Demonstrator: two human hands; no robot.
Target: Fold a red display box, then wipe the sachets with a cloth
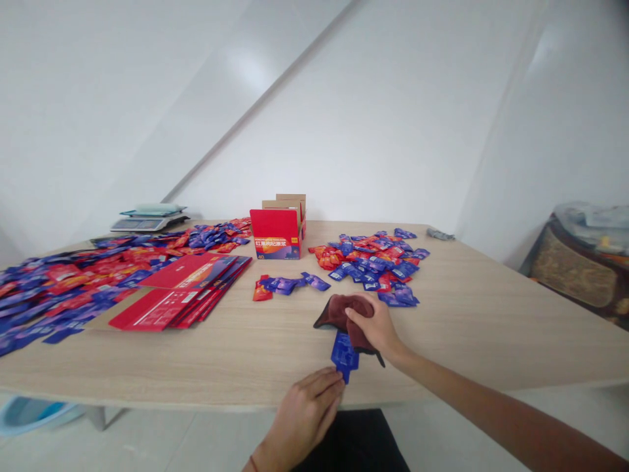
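Note:
Near the table's front edge lies a blue pouch (344, 354) with a narrow end pointing toward me. The fingers of my left hand (310, 405) are pressed together at that narrow end, holding it. My right hand (376, 324) grips a dark brown cloth (339, 313), bunched up, over the far end of the pouch. The cloth hides that end. Just beyond, a few blue pouches (281, 284) lie with an orange-red pouch (263, 289).
A heap of blue and red pouches (376, 262) lies beyond my right hand. Flattened red cartons (181, 292) and a larger spread of pouches (63, 288) are at left. Open red boxes (276, 239) stand at the back. A scale (147, 221) sits far left.

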